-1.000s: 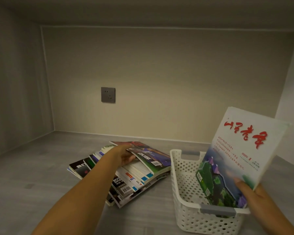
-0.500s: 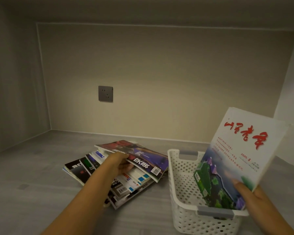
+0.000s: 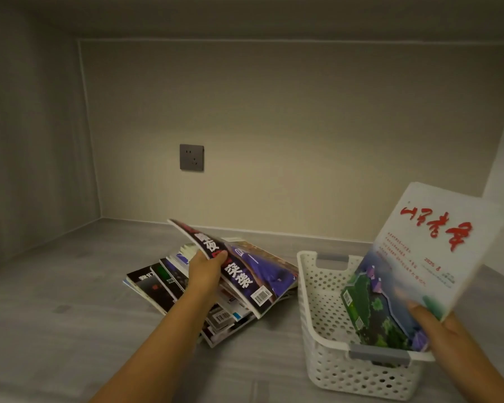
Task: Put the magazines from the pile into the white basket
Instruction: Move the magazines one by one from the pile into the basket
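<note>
A fanned pile of magazines (image 3: 163, 282) lies on the grey floor at the centre. My left hand (image 3: 205, 269) grips the top magazine (image 3: 253, 274), dark with white characters, and tilts its left edge up off the pile. To the right stands the white perforated basket (image 3: 317, 301) with grey handles. My right hand (image 3: 442, 324) pinches the lower corner of a white magazine (image 3: 419, 257) with red characters and a green landscape. It stands tilted, its lower edge inside the basket.
A grey wall socket (image 3: 191, 157) sits on the beige back wall. Walls close the space on the left and right. Bare grey floor (image 3: 56, 330) stretches to the left and in front of the pile.
My left hand has lifted the top magazine's left edge well up off the pile. The white magazine in my right hand has stayed almost where it was in the basket.
</note>
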